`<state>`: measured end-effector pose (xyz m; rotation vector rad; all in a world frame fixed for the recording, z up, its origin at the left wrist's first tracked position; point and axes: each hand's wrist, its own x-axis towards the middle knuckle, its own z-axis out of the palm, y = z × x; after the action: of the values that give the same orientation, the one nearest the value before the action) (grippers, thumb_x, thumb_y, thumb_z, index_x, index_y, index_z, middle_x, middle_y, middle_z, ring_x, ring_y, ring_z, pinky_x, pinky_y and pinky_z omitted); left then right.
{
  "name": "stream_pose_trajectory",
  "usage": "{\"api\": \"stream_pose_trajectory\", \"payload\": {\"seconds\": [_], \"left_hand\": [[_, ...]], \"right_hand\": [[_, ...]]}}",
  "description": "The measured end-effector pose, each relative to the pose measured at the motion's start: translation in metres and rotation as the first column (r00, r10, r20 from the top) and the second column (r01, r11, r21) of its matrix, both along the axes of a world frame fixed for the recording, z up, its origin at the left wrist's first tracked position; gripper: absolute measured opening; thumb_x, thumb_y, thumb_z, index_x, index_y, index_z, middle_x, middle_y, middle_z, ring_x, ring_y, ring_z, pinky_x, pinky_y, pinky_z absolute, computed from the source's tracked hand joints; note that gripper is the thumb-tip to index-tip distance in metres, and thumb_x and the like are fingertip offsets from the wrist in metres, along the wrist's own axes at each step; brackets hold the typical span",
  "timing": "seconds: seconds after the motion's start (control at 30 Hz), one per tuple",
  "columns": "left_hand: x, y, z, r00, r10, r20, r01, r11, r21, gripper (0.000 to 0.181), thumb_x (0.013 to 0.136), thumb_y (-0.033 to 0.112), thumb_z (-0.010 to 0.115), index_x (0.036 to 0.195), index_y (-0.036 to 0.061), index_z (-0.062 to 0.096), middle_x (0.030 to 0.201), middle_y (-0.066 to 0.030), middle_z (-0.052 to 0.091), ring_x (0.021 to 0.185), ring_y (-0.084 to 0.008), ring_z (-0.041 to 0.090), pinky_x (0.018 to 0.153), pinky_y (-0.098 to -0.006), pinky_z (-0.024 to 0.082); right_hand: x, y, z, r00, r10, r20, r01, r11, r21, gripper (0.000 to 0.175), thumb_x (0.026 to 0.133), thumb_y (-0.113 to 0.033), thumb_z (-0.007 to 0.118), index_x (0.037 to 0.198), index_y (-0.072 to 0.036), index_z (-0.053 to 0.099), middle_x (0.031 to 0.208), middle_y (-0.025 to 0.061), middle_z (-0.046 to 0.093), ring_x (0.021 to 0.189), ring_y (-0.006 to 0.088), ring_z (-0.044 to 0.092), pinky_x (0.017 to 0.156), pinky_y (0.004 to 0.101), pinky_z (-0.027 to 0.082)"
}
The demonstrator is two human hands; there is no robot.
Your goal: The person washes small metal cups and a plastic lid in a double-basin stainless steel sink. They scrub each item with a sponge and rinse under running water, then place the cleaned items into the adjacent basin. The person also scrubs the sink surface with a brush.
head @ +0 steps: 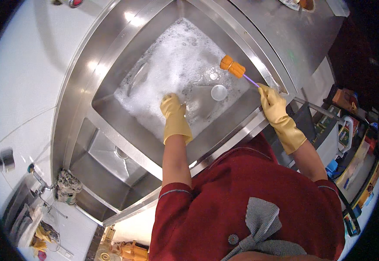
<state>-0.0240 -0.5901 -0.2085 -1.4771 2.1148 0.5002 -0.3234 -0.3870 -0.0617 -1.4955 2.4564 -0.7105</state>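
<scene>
My left hand [174, 114], in a yellow rubber glove, reaches into the suds [163, 68] of a stainless steel sink basin [209, 137]. Foam hides its fingertips, so whether it holds something cannot be told. In a matching glove, my right hand [272, 102] grips the purple handle of a bottle brush [232, 67] near the basin's right corner. The orange sponge head of the brush is over the foamy water. A clear round vessel [219, 93] lies in the water between my hands. Another glassy object [139, 78] shows partly through the foam at the left.
A smaller steel basin [108, 163] with a drain adjoins at the lower left. Beside it lie a bunched grey cloth [68, 186] and a metal faucet [41, 184]. A plate [295, 4] rests on the steel counter at the upper right. Shelves with boxes [342, 130] stand at the right.
</scene>
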Motion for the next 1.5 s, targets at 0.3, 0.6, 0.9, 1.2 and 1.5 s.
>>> {"api": "stream_pose_trajectory", "payload": {"seconds": [0.3,0.6,0.9,1.2,1.5], "left_hand": [[0.008,0.018,-0.052,0.99,0.079,0.114,-0.067,0.993,-0.101,0.059,0.079,0.024,0.088,0.129,0.0054,0.065,0.119,-0.0115,0.074,0.109,-0.0367,0.073,0.093,-0.0393,0.06],[0.006,0.052,-0.002,0.884,0.287,-0.369,-0.273,0.958,0.092,0.074,0.071,0.028,0.092,0.135,0.0079,0.061,0.143,-0.0166,0.056,0.131,-0.0346,0.059,0.108,-0.0436,0.052],[0.02,0.065,0.029,0.611,0.194,-0.767,-0.23,0.971,0.062,0.086,0.069,0.014,0.093,0.144,-0.0004,0.054,0.144,-0.022,0.057,0.138,-0.0335,0.053,0.112,-0.0401,0.049],[0.031,0.081,0.069,0.337,0.385,-0.859,-0.19,0.922,0.338,0.066,0.069,0.009,0.092,0.127,0.0008,0.064,0.119,-0.013,0.074,0.109,-0.0305,0.072,0.094,-0.0379,0.058],[0.064,0.079,0.105,0.394,0.306,-0.867,-0.141,0.952,0.272,0.065,0.07,0.016,0.094,0.123,-0.001,0.062,0.109,-0.015,0.074,0.099,-0.0253,0.072,0.088,-0.0389,0.058]], "right_hand": [[-0.005,-0.001,-0.002,0.997,0.074,-0.001,-0.074,0.997,-0.036,0.019,0.099,-0.016,0.071,0.117,-0.012,0.075,0.081,0.0124,0.068,0.07,0.0334,0.067,0.064,0.0446,0.053],[-0.004,0.001,0.0,0.999,0.052,-0.002,-0.052,0.999,-0.008,0.019,0.101,-0.02,0.07,0.118,-0.012,0.073,0.094,0.0145,0.073,0.084,0.0349,0.072,0.073,0.0444,0.056],[-0.004,0.001,0.003,0.993,0.089,0.081,-0.093,0.995,0.042,0.023,0.104,-0.026,0.065,0.118,-0.01,0.074,0.108,0.0154,0.076,0.095,0.0374,0.074,0.082,0.0464,0.059],[0.093,-0.102,0.113,0.81,0.54,0.227,-0.478,0.384,0.79,0.026,0.102,-0.018,0.054,0.118,-0.015,0.075,0.113,0.0128,0.077,0.104,0.0354,0.074,0.088,0.0476,0.058],[0.148,-0.158,0.062,0.906,0.164,0.391,-0.401,0.632,0.663,0.034,0.084,-0.017,0.075,0.117,-0.011,0.08,0.113,0.0178,0.077,0.104,0.0315,0.075,0.094,0.0434,0.058]]}}
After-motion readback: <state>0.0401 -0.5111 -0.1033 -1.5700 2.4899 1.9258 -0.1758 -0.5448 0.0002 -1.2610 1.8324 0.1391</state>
